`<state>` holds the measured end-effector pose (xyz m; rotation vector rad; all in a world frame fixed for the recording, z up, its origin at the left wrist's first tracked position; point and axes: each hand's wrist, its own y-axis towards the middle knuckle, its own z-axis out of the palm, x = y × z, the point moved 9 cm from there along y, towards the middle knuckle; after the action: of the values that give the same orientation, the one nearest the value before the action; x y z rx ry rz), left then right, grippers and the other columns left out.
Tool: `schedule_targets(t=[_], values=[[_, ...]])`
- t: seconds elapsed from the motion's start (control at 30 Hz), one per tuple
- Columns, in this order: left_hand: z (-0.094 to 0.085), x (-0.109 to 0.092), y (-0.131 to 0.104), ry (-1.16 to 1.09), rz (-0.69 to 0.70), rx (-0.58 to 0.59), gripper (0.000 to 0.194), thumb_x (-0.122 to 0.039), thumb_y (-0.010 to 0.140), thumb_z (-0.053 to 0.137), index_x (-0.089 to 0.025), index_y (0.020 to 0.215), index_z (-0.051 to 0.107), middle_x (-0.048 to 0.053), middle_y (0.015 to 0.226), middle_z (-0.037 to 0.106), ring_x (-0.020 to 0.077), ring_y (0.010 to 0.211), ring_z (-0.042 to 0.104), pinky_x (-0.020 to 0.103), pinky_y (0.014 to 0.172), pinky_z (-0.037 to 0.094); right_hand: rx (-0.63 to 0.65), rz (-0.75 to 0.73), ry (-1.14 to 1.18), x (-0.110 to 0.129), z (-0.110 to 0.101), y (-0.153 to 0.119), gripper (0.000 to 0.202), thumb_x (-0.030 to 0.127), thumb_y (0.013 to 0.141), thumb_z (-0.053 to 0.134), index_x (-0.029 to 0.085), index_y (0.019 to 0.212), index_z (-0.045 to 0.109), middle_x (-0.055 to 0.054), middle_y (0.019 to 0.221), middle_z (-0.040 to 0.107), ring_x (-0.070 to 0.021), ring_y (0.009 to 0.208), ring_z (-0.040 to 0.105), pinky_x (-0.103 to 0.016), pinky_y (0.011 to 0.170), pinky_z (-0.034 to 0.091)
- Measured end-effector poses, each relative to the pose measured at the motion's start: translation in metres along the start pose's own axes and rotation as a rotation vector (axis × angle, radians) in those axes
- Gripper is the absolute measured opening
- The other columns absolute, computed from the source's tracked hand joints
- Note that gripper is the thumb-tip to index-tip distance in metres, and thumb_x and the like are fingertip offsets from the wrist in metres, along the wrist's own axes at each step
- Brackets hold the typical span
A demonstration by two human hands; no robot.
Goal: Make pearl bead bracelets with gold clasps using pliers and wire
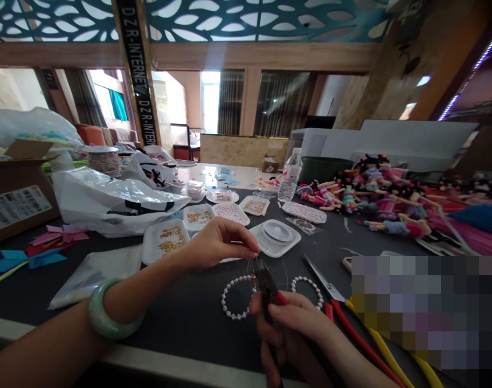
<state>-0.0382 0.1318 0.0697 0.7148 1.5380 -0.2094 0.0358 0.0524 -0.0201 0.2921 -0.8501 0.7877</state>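
A small pale piece (256, 255), too tiny to be told apart clearly, is held above a dark table at the tip of a pair of pliers (267, 283). It is pinched between thumb and forefinger of the left hand (218, 243), while the pliers' handles are gripped in the closed right hand (296, 324). Such work is probably best done with the piece pinched close to the metal, the wrists kept steady and the squeeze kept light, lest a bead be cracked or flicked away. A beaded bracelet (237, 317) is laid just beside the pliers; whether it is joined to the held piece cannot be told. Another bracelet (319, 294) is partly covered by the right hand. Beyond, gold-coloured bits are held in a large white tray (151, 245) and in a smaller tray (186, 223); pale pink beads are heaped in an oblong tray (305, 218), and a round white reel (277, 231) is seated in a square tray (270, 251). Farther off, a clear bottle (290, 178) is flanked by piled dolls (351, 196).
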Motion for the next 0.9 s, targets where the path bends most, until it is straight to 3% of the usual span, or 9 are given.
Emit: schedule_targets(t=[0.9], values=[[-0.0004,0.0023,0.0001,0.005,0.015,0.021,0.007,-0.011,0.068,0.076,-0.013,0.074,0.072,0.003,0.075,0.070,0.0114,0.073,0.064,0.022,0.073,0.051,-0.023,-0.002,-0.005,0.0002,-0.0012,-0.0004,0.023,0.034,0.079,0.063,0.013,0.088,0.063,0.005,0.056,0.053,-0.0135,0.041,0.063,-0.021,0.040,0.048]])
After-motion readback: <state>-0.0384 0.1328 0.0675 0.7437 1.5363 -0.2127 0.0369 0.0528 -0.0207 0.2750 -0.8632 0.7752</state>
